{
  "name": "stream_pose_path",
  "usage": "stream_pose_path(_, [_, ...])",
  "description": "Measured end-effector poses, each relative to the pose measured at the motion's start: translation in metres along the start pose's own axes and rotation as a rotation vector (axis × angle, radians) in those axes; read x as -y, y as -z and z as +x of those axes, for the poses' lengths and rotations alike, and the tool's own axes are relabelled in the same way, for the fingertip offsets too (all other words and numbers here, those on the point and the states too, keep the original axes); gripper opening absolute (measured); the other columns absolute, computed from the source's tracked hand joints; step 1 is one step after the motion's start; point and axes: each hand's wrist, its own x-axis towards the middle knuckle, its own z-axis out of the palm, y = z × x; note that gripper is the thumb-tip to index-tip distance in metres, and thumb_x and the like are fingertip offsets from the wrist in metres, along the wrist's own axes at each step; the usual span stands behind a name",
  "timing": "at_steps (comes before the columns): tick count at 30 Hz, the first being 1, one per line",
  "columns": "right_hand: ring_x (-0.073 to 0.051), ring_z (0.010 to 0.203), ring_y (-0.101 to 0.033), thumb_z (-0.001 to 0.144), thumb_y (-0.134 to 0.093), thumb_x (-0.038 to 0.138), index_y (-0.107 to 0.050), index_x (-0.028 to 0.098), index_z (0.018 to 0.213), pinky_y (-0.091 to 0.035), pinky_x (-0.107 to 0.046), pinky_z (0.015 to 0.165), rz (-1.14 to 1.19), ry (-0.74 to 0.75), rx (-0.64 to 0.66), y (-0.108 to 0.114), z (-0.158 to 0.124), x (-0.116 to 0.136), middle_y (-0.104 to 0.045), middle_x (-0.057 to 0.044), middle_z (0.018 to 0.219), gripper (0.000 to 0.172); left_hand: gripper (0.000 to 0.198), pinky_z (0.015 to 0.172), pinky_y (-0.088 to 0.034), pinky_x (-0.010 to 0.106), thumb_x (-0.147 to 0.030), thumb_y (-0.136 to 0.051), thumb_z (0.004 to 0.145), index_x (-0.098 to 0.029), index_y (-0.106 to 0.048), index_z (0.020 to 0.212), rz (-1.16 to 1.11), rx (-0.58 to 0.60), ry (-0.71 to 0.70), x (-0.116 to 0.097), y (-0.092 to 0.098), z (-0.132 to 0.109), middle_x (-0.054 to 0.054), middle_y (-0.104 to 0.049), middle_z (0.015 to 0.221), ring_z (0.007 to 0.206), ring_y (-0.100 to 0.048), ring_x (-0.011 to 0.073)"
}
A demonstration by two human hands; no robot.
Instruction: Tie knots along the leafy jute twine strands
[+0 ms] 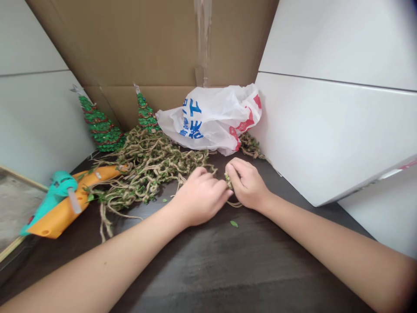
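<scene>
My left hand [202,196] and my right hand [245,181] meet over the dark table, both closed on a short stretch of leafy twine garland [229,179]. Most of that piece is hidden by my fingers; a bit of green and tan shows between them, and a thin loop of twine hangs below. Left of my hands lies a tangled heap of the same leafy twine garland [153,163], with loose cord ends trailing toward me. A single fallen green leaf [233,224] rests on the table [208,265] just in front of my hands.
Behind the heap stand two green tinsel Christmas trees, a larger one [100,126] and a smaller one [145,108]. A white plastic bag [211,117] lies crumpled at the back. A teal glue gun [54,198] rests by an orange piece [65,211] at left. Cardboard [146,43] and white panels [325,126] surround the table.
</scene>
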Motion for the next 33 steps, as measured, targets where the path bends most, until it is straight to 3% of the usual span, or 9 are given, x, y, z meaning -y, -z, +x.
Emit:
stream_pose_path(4, [-0.016, 0.068, -0.043, 0.102, -0.037, 0.03, -0.034, 0.022, 0.069, -0.032, -0.032, 0.066, -0.002, 0.022, 0.076, -0.002, 0.004, -0.003, -0.043, 0.0, 0.069, 0.034, 0.036, 0.081, -0.046, 0.038, -0.027, -0.039, 0.103, -0.016, -0.059, 0.074, 0.016, -0.108, -0.16, -0.009, 0.002, 0.0, 0.004, -0.062, 0.064, 0.067, -0.059, 0.0185])
stream_pose_path(11, [-0.013, 0.058, -0.039, 0.102, -0.039, 0.035, -0.032, 0.022, 0.064, -0.028, -0.031, 0.059, 0.076, -0.06, 0.036, 0.0, 0.004, -0.003, -0.039, 0.003, 0.062, 0.041, 0.019, 0.071, -0.049, 0.034, -0.028, -0.047, 0.097, -0.014, -0.059, 0.091, -0.118, -0.036, -0.081, -0.009, 0.005, -0.001, 0.007, -0.065, 0.081, 0.074, -0.058, 0.0204])
stream_pose_path(17, [-0.013, 0.058, -0.043, 0.103, -0.039, 0.035, -0.035, 0.021, 0.062, -0.033, -0.03, 0.059, 0.089, -0.023, 0.086, 0.0, 0.003, -0.004, -0.044, 0.002, 0.059, 0.044, 0.02, 0.078, -0.05, 0.038, -0.022, -0.041, 0.098, -0.015, -0.058, 0.105, -0.053, -0.06, -0.01, -0.004, 0.001, -0.002, 0.008, -0.068, 0.086, 0.082, -0.062, 0.023])
stream_pose_path(19, [-0.015, 0.068, -0.053, 0.102, -0.041, 0.031, -0.048, 0.021, 0.071, -0.041, -0.031, 0.066, 0.09, 0.0, 0.064, 0.0, 0.002, -0.004, -0.056, -0.001, 0.071, 0.033, 0.019, 0.078, -0.049, 0.039, -0.021, -0.041, 0.098, -0.015, -0.058, 0.107, -0.029, -0.046, 0.072, 0.0, -0.001, -0.002, 0.008, -0.069, 0.084, 0.08, -0.063, 0.0232])
stream_pose_path(21, [-0.02, 0.096, -0.062, 0.099, -0.042, 0.021, -0.058, 0.02, 0.1, -0.048, -0.036, 0.085, 0.114, 0.038, 0.05, -0.002, 0.001, -0.004, -0.066, -0.007, 0.102, 0.016, 0.017, 0.077, -0.049, 0.039, -0.019, -0.043, 0.098, -0.015, -0.056, 0.108, -0.036, -0.049, 0.185, 0.004, -0.003, -0.002, 0.008, -0.07, 0.085, 0.079, -0.064, 0.0233])
stream_pose_path(24, [-0.024, 0.131, -0.051, 0.091, -0.046, 0.011, -0.049, 0.022, 0.132, -0.042, -0.044, 0.108, 0.123, 0.101, 0.103, -0.003, 0.0, -0.004, -0.055, -0.011, 0.14, 0.042, 0.016, 0.077, -0.049, 0.038, -0.018, -0.045, 0.096, -0.016, -0.055, 0.108, -0.124, -0.082, 0.272, 0.007, -0.005, -0.003, 0.008, -0.07, 0.09, 0.081, -0.065, 0.023])
stream_pose_path(26, [-0.025, 0.128, -0.053, 0.089, -0.048, 0.009, -0.053, 0.022, 0.127, -0.043, -0.046, 0.107, 0.111, 0.112, 0.136, -0.003, 0.0, -0.004, -0.058, -0.011, 0.136, 0.04, 0.019, 0.081, -0.05, 0.038, -0.015, -0.044, 0.094, -0.017, -0.055, 0.11, -0.217, -0.087, 0.239, 0.007, -0.005, -0.004, 0.008, -0.07, 0.096, 0.087, -0.065, 0.0227])
stream_pose_path(29, [-0.024, 0.109, -0.06, 0.09, -0.047, 0.01, -0.06, 0.02, 0.11, -0.048, -0.043, 0.096, 0.092, 0.09, 0.144, -0.002, 0.0, -0.003, -0.063, -0.009, 0.115, 0.026, 0.025, 0.085, -0.05, 0.038, -0.013, -0.042, 0.092, -0.017, -0.055, 0.113, -0.319, -0.091, 0.193, 0.006, -0.003, -0.005, 0.009, -0.07, 0.103, 0.093, -0.065, 0.0222])
stream_pose_path(33, [-0.022, 0.098, -0.06, 0.091, -0.05, 0.014, -0.06, 0.021, 0.101, -0.048, -0.04, 0.09, 0.075, 0.06, 0.124, -0.001, 0.0, 0.0, -0.061, -0.007, 0.104, 0.015, 0.015, 0.081, -0.05, 0.039, -0.026, -0.044, 0.097, -0.018, -0.057, 0.1, -0.314, -0.075, 0.244, 0.005, 0.0, -0.004, 0.007, -0.069, 0.095, 0.088, -0.064, 0.0223])
